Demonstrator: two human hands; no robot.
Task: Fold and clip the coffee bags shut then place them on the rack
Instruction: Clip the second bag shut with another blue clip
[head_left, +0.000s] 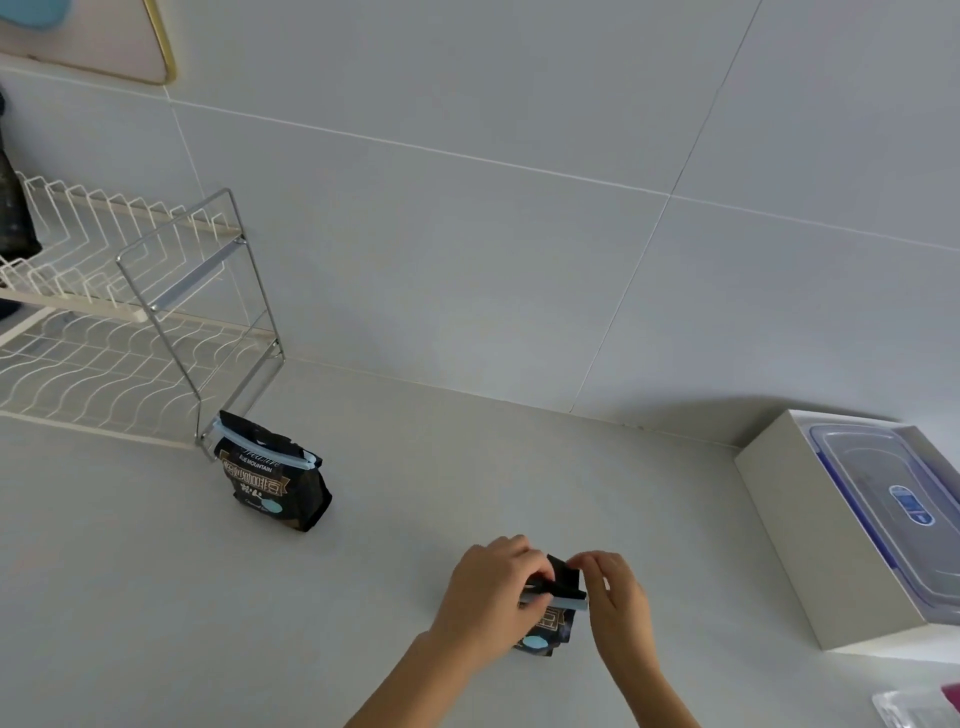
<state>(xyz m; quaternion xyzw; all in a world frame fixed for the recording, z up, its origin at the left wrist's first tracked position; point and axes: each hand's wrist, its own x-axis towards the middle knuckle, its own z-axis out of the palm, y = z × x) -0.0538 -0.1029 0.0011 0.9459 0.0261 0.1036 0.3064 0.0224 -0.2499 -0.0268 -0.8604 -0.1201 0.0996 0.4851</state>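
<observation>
A black coffee bag (555, 626) stands on the counter near the front, its top folded over. A pale blue clip (569, 601) lies across the fold. My left hand (493, 587) grips the bag's top and the clip's left end. My right hand (615, 592) pinches the folded top at the right end. A second black coffee bag (272, 480), with a pale blue clip (260, 447) across its top, stands on the counter beside the rack. The white wire rack (104, 312) sits at the left against the wall, and a dark bag (15, 213) rests on its upper tier.
A white box (779, 525) holding a clear plastic container with a lid (893, 499) sits at the right. Clear packaging (904, 709) lies at the bottom right corner. A tiled wall rises behind the counter. A gold-edged board (104, 36) hangs at the upper left.
</observation>
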